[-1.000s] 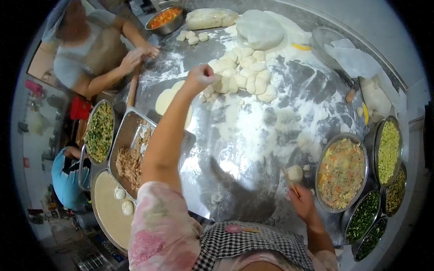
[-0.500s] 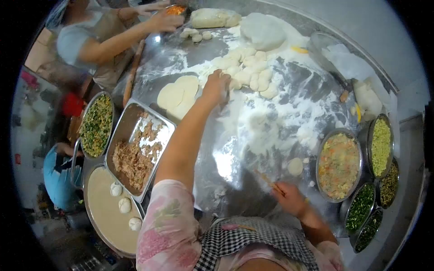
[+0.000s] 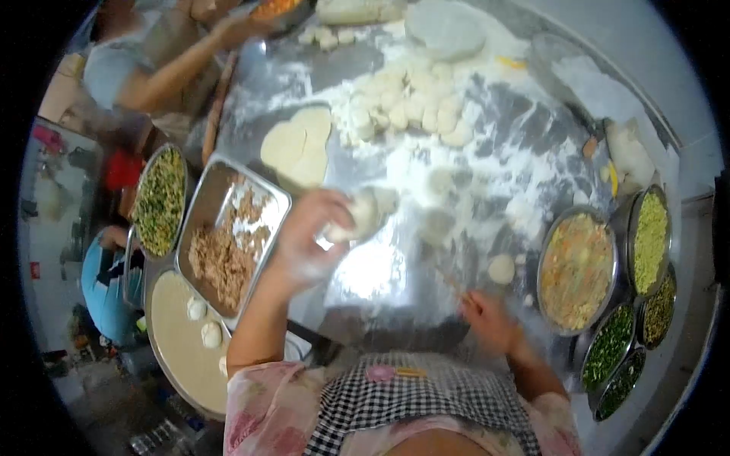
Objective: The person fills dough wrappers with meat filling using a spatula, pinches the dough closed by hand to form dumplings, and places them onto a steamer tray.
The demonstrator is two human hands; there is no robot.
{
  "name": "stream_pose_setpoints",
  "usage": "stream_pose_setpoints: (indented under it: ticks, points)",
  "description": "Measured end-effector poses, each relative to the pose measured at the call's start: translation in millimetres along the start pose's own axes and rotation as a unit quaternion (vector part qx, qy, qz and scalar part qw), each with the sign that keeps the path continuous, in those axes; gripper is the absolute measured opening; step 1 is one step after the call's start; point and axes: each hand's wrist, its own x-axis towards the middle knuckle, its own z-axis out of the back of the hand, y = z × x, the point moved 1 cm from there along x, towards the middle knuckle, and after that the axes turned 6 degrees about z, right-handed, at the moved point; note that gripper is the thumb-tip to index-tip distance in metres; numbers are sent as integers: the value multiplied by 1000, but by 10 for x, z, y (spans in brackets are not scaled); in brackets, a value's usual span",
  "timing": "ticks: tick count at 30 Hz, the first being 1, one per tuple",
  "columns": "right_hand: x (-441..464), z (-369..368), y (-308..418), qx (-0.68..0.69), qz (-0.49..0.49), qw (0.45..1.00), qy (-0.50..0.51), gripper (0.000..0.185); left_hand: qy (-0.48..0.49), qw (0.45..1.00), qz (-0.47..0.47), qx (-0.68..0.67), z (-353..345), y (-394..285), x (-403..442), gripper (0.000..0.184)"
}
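Observation:
My left hand (image 3: 308,235), blurred by motion, is curled around a pale piece of dough (image 3: 363,216) above the steel table, right of the meat tray. In my right hand (image 3: 490,323), near the table's front edge, is a thin wooden stick (image 3: 449,280) pointing up and left. A small round of dough (image 3: 501,269) lies just beyond that hand. Farther back, many floured dough pieces (image 3: 414,106) are clustered together. Flat dough wrappers (image 3: 298,146) overlap at the left, beyond my left hand.
The steel tray (image 3: 266,266) holds minced filling. Beside it a round pan (image 3: 171,334) carries several white buns. Bowls of chopped filling stand at right, including a mixed vegetable one (image 3: 576,270). A co-worker's arm (image 3: 179,68) reaches in at the upper left, near a rolling pin (image 3: 218,110).
My left hand has come back from the dough cluster toward me, now with a dough piece in it. My right hand stays near its place with the stick. The whole view shifts slightly.

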Motion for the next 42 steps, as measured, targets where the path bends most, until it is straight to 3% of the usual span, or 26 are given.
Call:
stream_pose_setpoints:
  ticks: [3,4,7,8,11,13,14,16,21,24,28,31,36,38,39,41,42]
  points:
    - [98,-23,123,33,8,999,-17,19,181,973,97,103,-682,393,-940,38]
    - [135,-22,146,37,34,998,-28,18,220,967,28,129,-752,524,-1156,45]
    - [161,-35,147,47,13,999,-2,16,25,983,183,3,-841,452,-1421,50]
    - [146,-77,119,57,18,998,-2,16,11,979,198,38,-871,459,-1444,59]
    - [152,-161,96,63,56,996,-3,15,52,944,171,278,-1174,328,-1234,64]
    - [138,-195,174,42,91,995,8,15,100,946,132,280,-1475,398,-1089,62]
    - [123,-197,204,49,82,995,9,15,78,952,103,277,-1581,424,-1026,50]
    - [65,-186,238,66,62,996,12,15,97,968,56,224,-1728,549,-938,44]
    - [-137,-94,-37,65,61,996,-28,18,184,970,14,160,-1525,618,-1253,39]
    - [-245,-48,-130,118,20,992,-51,23,165,954,11,251,-1419,268,-1262,62]
    - [-263,-81,-247,105,-9,993,-52,26,221,905,73,357,-1658,270,-1061,92]
    - [-204,-88,-141,115,30,992,-34,25,209,902,98,364,-1664,329,-932,83]
    - [-250,-52,-72,133,33,989,-58,24,86,948,255,168,-1473,466,-804,71]
    - [-254,-63,-123,124,39,990,-54,24,9,962,229,146,-1369,144,-869,69]
    - [-250,-81,-189,101,42,993,-46,24,107,939,216,246,-1469,37,-942,69]
    - [-285,-119,-202,75,47,996,-28,24,283,908,113,287,-1583,111,-1358,73]
    - [-265,-125,-168,71,53,996,-21,24,202,931,84,291,-1637,189,-1433,71]
